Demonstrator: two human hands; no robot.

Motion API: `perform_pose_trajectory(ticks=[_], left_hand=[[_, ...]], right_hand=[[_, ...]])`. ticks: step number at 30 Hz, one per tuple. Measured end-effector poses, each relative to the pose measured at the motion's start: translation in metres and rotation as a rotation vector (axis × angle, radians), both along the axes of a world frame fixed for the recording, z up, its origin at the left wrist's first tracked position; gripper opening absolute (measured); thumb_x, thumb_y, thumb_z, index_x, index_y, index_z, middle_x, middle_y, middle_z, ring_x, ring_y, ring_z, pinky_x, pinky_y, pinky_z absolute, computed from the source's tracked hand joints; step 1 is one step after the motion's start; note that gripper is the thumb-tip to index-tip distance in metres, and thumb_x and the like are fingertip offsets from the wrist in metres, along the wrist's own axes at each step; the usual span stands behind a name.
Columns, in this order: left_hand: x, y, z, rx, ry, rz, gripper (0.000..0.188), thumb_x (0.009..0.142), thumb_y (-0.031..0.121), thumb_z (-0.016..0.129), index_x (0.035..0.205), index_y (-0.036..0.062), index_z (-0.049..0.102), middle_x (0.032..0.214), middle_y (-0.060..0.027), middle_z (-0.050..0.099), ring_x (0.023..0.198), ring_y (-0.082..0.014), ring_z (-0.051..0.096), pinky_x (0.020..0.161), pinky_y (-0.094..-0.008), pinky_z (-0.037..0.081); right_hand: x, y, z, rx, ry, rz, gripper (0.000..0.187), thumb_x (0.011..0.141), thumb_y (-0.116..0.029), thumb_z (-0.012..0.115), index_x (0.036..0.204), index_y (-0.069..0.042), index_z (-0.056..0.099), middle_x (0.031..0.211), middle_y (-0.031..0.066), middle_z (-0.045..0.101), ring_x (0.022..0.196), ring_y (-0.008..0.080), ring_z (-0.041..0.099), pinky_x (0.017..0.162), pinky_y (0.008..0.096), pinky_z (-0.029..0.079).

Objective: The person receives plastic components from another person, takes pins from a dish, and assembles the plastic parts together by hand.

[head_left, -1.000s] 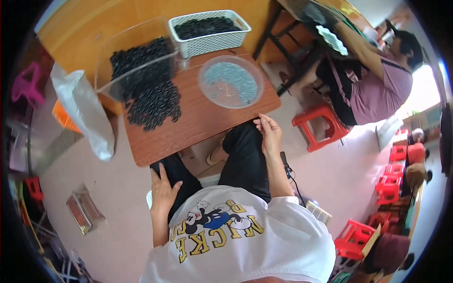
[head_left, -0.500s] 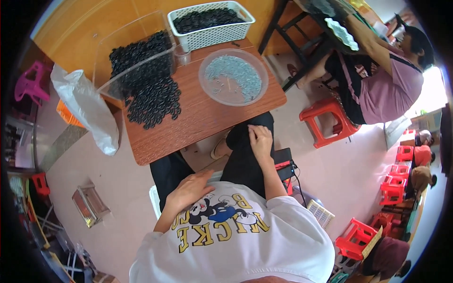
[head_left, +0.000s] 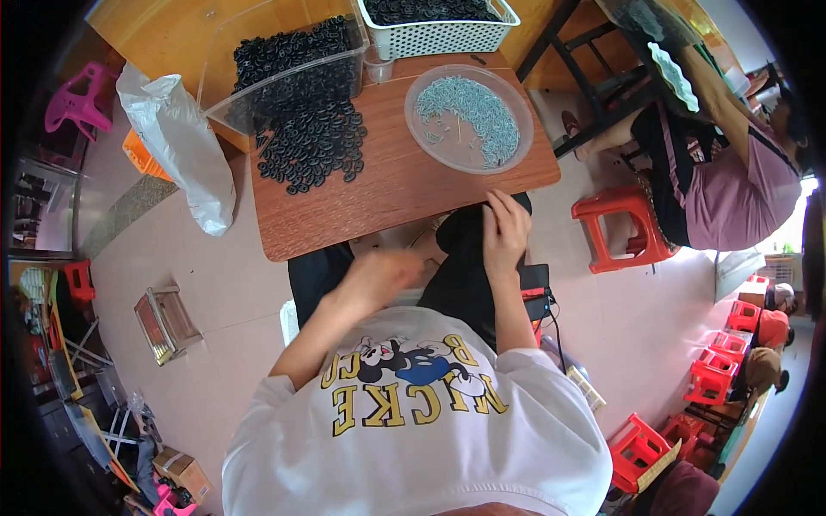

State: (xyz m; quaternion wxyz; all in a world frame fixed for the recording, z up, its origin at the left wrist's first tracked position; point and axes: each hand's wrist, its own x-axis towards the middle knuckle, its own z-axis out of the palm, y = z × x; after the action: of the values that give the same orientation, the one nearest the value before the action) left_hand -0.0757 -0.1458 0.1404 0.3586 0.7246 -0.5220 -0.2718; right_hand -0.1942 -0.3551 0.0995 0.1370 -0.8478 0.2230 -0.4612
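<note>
My left hand [head_left: 385, 279] is smeared by motion above my lap, short of the table's front edge, so its fingers do not show clearly. My right hand [head_left: 506, 234] is at the front edge of the brown wooden table [head_left: 387, 185], over my right thigh, fingers stretched forward and nothing seen in them. Beyond it, a round clear plastic tray [head_left: 440, 155] holds many small pale blue-grey metal pieces [head_left: 482, 112]. To the left, a heap of small black rings [head_left: 314, 150] spills onto the table from a tilted clear plastic bin [head_left: 225, 103].
A white perforated basket [head_left: 439, 39] of black pieces and a small clear cup [head_left: 379, 69] stand at the back. A white sack [head_left: 185, 155] leans left of the table. On the right, a person [head_left: 731, 189] sits on a red stool [head_left: 621, 225] at another table.
Both my hands have lifted off my lap and thigh and moved forward; the right has come to the table edge. The view has shifted, with the table now higher and further right.
</note>
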Motion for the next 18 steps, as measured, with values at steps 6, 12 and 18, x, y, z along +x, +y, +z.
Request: perform_pose_trajectory(ticks=[6, 12, 18], left_hand=[[0.081, -0.038, -0.026, -0.306, -0.638, 0.197, 0.021, 0.076, 0.005, 0.058, 0.094, 0.0017, 0.066, 0.103, -0.0103, 0.064, 0.105, -0.0304, 0.055, 0.094, -0.0415, 0.041], [0.109, -0.023, -0.041, -0.289, -0.808, 0.255, 0.023, 0.075, 0.002, 0.058, 0.096, 0.0017, 0.067, 0.107, -0.0105, 0.064, 0.109, -0.0301, 0.053, 0.099, -0.0460, 0.037], [0.110, -0.015, -0.037, -0.343, -0.851, 0.341, 0.026, 0.070, -0.004, 0.061, 0.095, 0.0010, 0.067, 0.105, -0.0113, 0.064, 0.113, -0.0314, 0.051, 0.101, -0.0475, 0.035]], right_hand=[[0.052, -0.018, 0.006, -0.151, 0.094, 0.025, 0.025, 0.072, -0.011, 0.071, 0.097, -0.011, 0.067, 0.089, 0.0029, 0.062, 0.083, 0.0207, 0.054, 0.074, 0.0351, 0.039], [0.056, -0.046, 0.002, -0.254, 0.162, 0.065, 0.019, 0.071, -0.014, 0.072, 0.090, -0.013, 0.069, 0.084, -0.0024, 0.062, 0.080, 0.0189, 0.054, 0.074, 0.0341, 0.038], [0.047, -0.068, 0.004, -0.286, 0.207, -0.050, 0.018, 0.073, -0.015, 0.071, 0.090, -0.014, 0.069, 0.086, -0.0007, 0.064, 0.082, 0.0194, 0.055, 0.075, 0.0335, 0.039]])
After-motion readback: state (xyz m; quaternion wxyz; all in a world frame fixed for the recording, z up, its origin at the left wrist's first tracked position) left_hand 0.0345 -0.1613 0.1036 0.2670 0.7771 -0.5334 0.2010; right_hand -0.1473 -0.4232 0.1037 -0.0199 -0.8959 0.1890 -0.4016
